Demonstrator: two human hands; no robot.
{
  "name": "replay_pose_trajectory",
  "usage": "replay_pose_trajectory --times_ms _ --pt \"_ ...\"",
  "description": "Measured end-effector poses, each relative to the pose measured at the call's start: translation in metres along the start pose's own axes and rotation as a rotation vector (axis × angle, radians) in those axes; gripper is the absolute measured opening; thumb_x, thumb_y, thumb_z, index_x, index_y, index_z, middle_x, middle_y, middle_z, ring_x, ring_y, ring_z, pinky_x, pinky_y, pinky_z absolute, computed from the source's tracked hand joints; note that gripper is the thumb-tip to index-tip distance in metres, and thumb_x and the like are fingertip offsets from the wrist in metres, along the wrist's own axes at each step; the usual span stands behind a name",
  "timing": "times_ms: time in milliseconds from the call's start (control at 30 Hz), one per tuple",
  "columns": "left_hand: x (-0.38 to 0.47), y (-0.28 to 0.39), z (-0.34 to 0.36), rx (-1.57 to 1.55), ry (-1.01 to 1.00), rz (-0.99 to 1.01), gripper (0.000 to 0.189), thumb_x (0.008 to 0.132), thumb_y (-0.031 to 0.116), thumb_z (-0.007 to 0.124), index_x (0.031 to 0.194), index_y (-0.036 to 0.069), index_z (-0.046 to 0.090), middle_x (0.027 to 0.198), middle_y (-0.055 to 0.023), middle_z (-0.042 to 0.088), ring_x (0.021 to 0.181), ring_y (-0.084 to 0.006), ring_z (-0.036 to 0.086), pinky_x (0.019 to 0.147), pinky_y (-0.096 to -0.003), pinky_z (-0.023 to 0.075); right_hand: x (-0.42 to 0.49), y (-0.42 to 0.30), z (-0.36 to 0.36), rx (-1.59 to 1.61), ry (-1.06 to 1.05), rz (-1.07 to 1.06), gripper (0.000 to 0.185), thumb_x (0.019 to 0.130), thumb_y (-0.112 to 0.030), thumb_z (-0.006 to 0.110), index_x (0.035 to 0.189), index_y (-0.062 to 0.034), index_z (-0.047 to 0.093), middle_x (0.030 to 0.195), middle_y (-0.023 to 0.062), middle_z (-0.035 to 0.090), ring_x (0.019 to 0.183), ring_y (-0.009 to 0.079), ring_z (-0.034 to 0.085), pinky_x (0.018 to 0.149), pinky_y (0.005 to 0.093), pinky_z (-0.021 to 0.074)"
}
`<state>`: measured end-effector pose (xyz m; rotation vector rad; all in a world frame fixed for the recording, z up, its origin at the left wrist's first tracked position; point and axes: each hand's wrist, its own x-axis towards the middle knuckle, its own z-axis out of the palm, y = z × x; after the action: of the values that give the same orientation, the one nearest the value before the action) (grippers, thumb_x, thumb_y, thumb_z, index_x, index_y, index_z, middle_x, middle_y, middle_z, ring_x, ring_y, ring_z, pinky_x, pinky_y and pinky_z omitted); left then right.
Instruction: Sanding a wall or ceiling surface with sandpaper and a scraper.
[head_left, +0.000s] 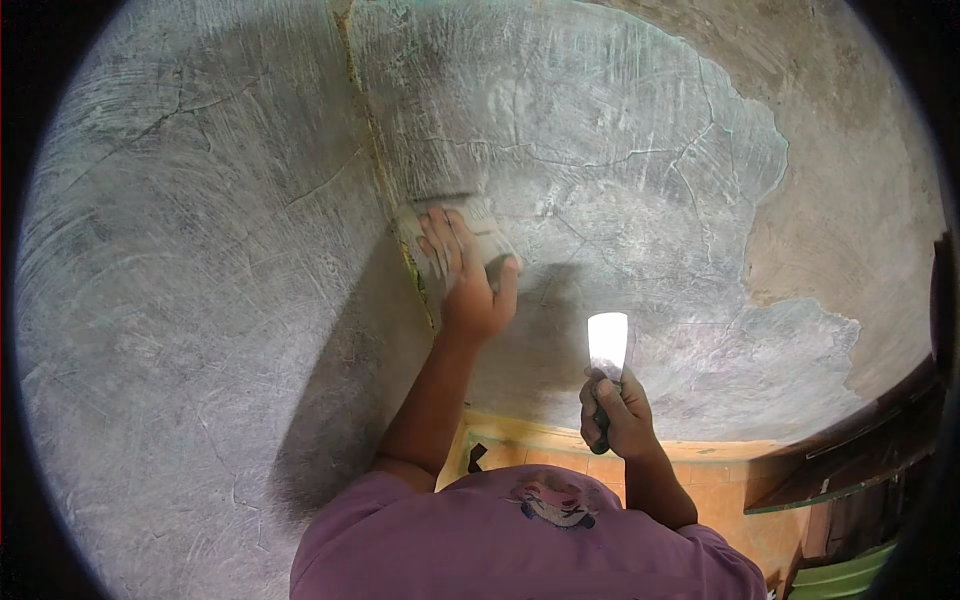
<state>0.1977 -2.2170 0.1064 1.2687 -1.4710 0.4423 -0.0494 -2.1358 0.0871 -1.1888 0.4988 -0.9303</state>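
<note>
My left hand is stretched out against the scuffed grey wall, its fingers spread over a pale sheet of sandpaper that bears faint printing. The sheet lies close beside the inner corner, where a yellowish crack runs down. Part of it is hidden under my palm and fingers. Lower and to the right, my right hand grips a putty knife by its dark handle. Its blade points up and shines white in the light, apart from my left hand.
Thin cracks cross the wall, and bare brownish plaster shows on the right past a ragged paint edge. Below is an orange tiled floor. A dark wooden shelf juts in at lower right, above a green plastic object.
</note>
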Motion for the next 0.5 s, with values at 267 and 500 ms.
replay_pose_trajectory --times_ms 267,500 --pt "-0.001 0.000 0.000 0.039 -0.019 0.050 0.084 0.082 0.030 0.055 0.139 -0.014 0.013 0.145 -0.0377 0.007 0.135 -0.0531 0.003 0.107 -0.0604 0.0021 0.006 0.002 0.001 -0.041 -0.046 0.044 0.027 0.098 -0.023 0.043 0.115 -0.0021 0.043 0.074 0.0058 0.049 0.044 0.0105 0.046 0.038 0.0251 0.0410" --pt "-0.029 -0.001 0.009 0.037 -0.103 0.035 0.085 0.081 0.032 0.056 0.138 -0.015 0.014 0.145 -0.0366 0.008 0.135 -0.0523 0.004 0.107 -0.0608 0.0026 0.005 0.004 0.004 -0.046 -0.028 0.083 0.027 0.098 -0.024 0.044 0.113 -0.0020 0.043 0.073 0.0057 0.049 0.043 0.0108 0.047 0.038 0.0246 0.0415"
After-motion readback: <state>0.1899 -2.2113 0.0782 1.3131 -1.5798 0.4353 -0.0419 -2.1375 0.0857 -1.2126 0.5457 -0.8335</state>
